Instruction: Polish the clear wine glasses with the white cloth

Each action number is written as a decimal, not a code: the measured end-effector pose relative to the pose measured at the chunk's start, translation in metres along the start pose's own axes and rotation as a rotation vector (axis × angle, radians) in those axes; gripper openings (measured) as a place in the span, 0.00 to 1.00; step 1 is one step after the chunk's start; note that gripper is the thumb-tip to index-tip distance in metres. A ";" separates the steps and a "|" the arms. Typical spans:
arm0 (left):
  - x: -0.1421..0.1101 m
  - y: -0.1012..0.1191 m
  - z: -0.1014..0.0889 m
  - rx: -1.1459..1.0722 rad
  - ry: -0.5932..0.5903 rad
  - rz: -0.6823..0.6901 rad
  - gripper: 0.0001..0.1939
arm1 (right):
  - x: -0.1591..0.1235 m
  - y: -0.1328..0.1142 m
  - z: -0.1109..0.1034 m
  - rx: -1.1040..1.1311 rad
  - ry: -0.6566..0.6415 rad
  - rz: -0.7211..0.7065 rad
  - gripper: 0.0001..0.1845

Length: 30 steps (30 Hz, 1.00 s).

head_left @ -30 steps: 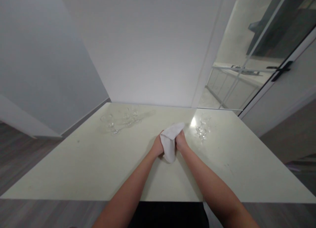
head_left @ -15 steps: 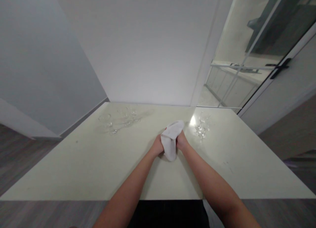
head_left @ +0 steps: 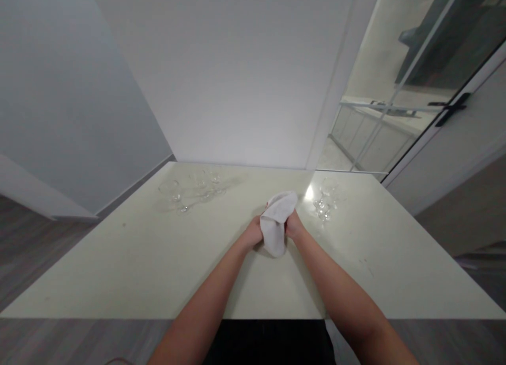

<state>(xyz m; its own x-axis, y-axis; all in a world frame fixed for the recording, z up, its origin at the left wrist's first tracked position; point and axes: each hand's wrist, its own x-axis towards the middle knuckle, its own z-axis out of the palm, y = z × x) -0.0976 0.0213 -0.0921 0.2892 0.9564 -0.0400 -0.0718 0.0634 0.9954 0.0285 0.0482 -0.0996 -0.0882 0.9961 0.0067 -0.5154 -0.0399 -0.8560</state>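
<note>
A white cloth (head_left: 273, 233) is bunched between my two hands, just above the middle of the table. My left hand (head_left: 255, 232) grips its left side, and my right hand (head_left: 293, 225) is closed on the right side. Most of my fingers are hidden under or behind the folds. Whether something is wrapped inside the cloth, I cannot tell. To the right stand clear stemmed glasses (head_left: 324, 204), close together. Several more clear glasses (head_left: 171, 191) are at the table's far left.
The pale, glossy table (head_left: 158, 270) reaches back to a white wall panel (head_left: 237, 90). Beyond its right back corner is a glass-paned door (head_left: 375, 127) with a black handle (head_left: 453, 109). Grey wood flooring (head_left: 79, 338) shows along the near edge.
The cloth and both hands have shifted very slightly to the right. My grip on the cloth looks the same, and the glasses have stayed in place.
</note>
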 end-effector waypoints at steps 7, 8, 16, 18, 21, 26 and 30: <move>0.000 -0.006 -0.004 0.068 -0.006 -0.035 0.12 | 0.001 0.002 0.001 0.055 -0.052 0.008 0.16; 0.002 -0.010 -0.006 0.154 0.051 -0.005 0.09 | 0.002 0.005 0.001 0.019 -0.023 -0.050 0.16; 0.002 -0.009 -0.005 0.105 -0.072 0.052 0.13 | -0.002 0.002 -0.002 0.024 -0.128 0.023 0.15; 0.001 -0.008 -0.004 0.066 -0.139 0.047 0.16 | -0.004 -0.001 -0.002 0.072 -0.197 0.147 0.18; 0.004 -0.012 -0.005 0.175 0.012 0.098 0.15 | -0.001 0.001 0.003 0.031 -0.090 0.045 0.15; 0.008 -0.017 -0.005 0.241 0.129 0.104 0.14 | 0.000 0.004 0.004 0.005 0.057 -0.114 0.12; 0.002 -0.009 -0.001 0.124 -0.073 0.084 0.13 | -0.006 -0.008 -0.005 0.081 -0.212 0.215 0.19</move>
<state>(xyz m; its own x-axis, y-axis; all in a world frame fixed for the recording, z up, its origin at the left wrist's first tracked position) -0.0976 0.0230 -0.1017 0.3564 0.9332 0.0459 0.0188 -0.0563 0.9982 0.0376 0.0431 -0.0952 -0.3742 0.9257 -0.0547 -0.5309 -0.2622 -0.8059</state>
